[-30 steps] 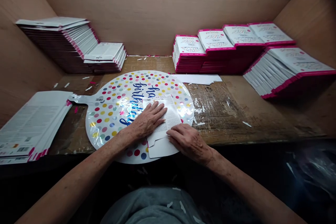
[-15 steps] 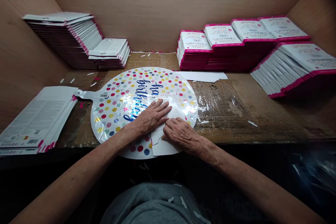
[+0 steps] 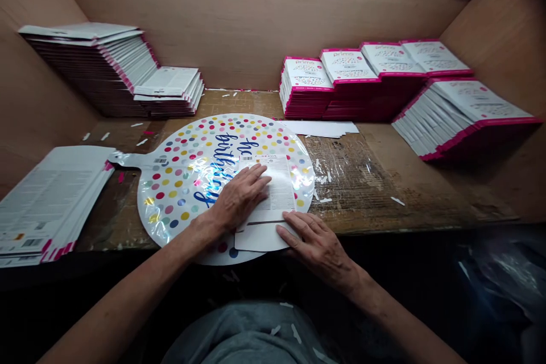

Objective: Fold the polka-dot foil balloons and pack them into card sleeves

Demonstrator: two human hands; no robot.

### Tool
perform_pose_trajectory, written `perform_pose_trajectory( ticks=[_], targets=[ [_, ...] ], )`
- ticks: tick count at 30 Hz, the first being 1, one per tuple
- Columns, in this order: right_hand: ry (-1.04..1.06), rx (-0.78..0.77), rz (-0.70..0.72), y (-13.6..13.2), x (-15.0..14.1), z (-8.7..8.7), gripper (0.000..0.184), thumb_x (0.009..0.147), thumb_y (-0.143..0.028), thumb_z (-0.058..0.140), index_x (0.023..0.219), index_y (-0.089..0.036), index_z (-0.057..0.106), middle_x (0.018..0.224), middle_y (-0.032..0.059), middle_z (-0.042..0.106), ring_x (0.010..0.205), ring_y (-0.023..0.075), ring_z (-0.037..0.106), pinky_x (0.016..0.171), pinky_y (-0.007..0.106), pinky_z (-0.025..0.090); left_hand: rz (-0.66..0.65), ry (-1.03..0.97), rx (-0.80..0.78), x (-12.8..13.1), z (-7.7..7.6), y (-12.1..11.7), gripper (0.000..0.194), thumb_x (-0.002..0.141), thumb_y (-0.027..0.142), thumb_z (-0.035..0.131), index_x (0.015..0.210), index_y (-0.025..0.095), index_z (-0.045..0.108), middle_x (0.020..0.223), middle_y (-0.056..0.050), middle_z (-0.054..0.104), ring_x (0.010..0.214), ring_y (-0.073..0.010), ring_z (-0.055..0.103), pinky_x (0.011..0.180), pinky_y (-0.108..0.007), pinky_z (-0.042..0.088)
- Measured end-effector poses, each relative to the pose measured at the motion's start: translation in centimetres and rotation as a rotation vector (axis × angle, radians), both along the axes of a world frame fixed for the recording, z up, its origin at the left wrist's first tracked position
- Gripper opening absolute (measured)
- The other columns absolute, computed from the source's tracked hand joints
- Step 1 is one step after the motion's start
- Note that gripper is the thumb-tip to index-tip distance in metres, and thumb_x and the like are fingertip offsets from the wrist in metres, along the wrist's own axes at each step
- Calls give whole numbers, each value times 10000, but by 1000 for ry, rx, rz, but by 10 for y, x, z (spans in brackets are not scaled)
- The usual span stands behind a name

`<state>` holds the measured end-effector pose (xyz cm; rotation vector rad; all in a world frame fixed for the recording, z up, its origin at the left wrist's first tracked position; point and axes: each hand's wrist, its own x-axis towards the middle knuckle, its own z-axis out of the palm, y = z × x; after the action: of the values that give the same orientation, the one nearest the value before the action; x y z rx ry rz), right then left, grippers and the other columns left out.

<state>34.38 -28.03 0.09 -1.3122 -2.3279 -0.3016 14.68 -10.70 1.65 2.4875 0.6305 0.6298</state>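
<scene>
A flat foil balloon [image 3: 179, 182] with coloured dots and blue birthday lettering lies on the cardboard-topped bench, its tail pointing left. On its right part rests a white printed card sleeve [image 3: 277, 182], barcode side up, with a plain white flap [image 3: 260, 239] along its near edge. My left hand [image 3: 241, 196] lies over the sleeve's left side, fingers stretched out and touching it. At the near right corner, my right hand [image 3: 318, 242] has its fingers spread on the sleeve and flap. Neither hand is wrapped round anything.
Printed card sleeves [image 3: 55, 199] lie fanned at left, with tall stacks [image 3: 85, 74] behind. Several stacks of pink-edged packs [image 3: 354, 77] stand at back right, more packs [image 3: 464, 114] leaning beside them. White card strips [image 3: 324, 128] and paper scraps [image 3: 397, 201] lie on the bench [image 3: 367, 182].
My right hand has opened from a curled grip and moved right and nearer to me, uncovering more of the sleeve and flap. My left hand stays on the sleeve. The whole view has shifted slightly.
</scene>
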Motion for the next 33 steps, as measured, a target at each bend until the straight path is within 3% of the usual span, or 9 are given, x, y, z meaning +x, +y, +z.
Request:
perform_pose_trajectory(
  ticks=[3, 7, 12, 15, 19, 22, 24, 29, 33],
  targets=[
    [-19, 24, 1, 5, -5, -12, 319, 947, -131, 542, 1255, -150, 621, 1314, 171, 619, 1283, 268, 511, 1010, 438, 484, 18, -79, -78, -25, 6, -36, 231, 884, 384, 604, 1015, 234, 720, 1298, -123, 636, 1339, -305, 479, 1128, -519, 363],
    [27, 50, 7, 6, -3, -15, 279, 964, -279, 569, 1208, -174, 654, 1276, 155, 646, 1249, 269, 533, 997, 442, 484, -11, -53, -160, -51, 2, -69, 401, 716, 463, 782, 1057, 257, 736, 1349, -138, 605, 1355, -364, 451, 1118, -559, 365],
    [307, -125, -106, 23, -14, -2, 210, 993, -272, 508, 972, -196, 703, 1009, 83, 720, 963, 196, 641, 867, 355, 521, 142, -20, -180, -42, -3, -70, 271, 905, 415, 548, 876, 247, 759, 1302, -106, 627, 1411, -338, 376, 1127, -539, 363],
    [374, -137, -234, 32, -20, 1, 259, 1005, -305, 474, 994, -164, 691, 1024, 118, 696, 944, 207, 639, 826, 345, 538, 399, -33, -158, -25, -6, -60, 300, 867, 456, 593, 698, 222, 672, 1179, -129, 662, 1355, -388, 426, 1112, -585, 351],
    [111, -10, -115, 19, -8, -7, 389, 976, -389, 530, 1257, -134, 614, 1210, 155, 657, 1035, 260, 606, 901, 421, 516, 635, -121, -127, -11, -13, -59, 399, 741, 532, 725, 934, 199, 620, 1437, -185, 490, 1383, -443, 357, 1139, -623, 262],
    [110, 96, -83, 4, 3, -11, 321, 950, -221, 589, 1264, -161, 618, 1119, 109, 706, 970, 223, 619, 865, 366, 526, 674, -193, -199, -8, -8, -70, 618, 678, 563, 770, 1125, 176, 588, 1447, -208, 479, 1395, -436, 344, 1161, -601, 231],
    [201, 177, -132, 3, 2, -8, 343, 936, -146, 586, 1277, -171, 615, 1087, 107, 717, 976, 217, 619, 856, 355, 528, 722, -247, -367, -8, 3, -77, 659, 683, 558, 769, 1179, 165, 583, 1336, -199, 580, 1297, -416, 480, 1111, -580, 339],
    [231, 215, -158, 40, -25, 8, 258, 953, -211, 566, 1192, -196, 662, 1122, 106, 704, 1038, 223, 605, 951, 399, 472, 716, -618, -1165, -8, 25, -72, 554, 661, 485, 802, 1065, 135, 657, 1013, -129, 737, 806, -271, 717, 701, -375, 599],
    [238, 137, -223, 77, -58, 22, 209, 964, -322, 563, 1063, -188, 690, 1075, 111, 690, 997, 231, 596, 889, 361, 460, 763, -850, -1247, -13, 23, -54, 563, 610, 399, 853, 1050, 106, 659, 944, -110, 750, 672, -180, 702, 619, -280, 586]
  ],
)
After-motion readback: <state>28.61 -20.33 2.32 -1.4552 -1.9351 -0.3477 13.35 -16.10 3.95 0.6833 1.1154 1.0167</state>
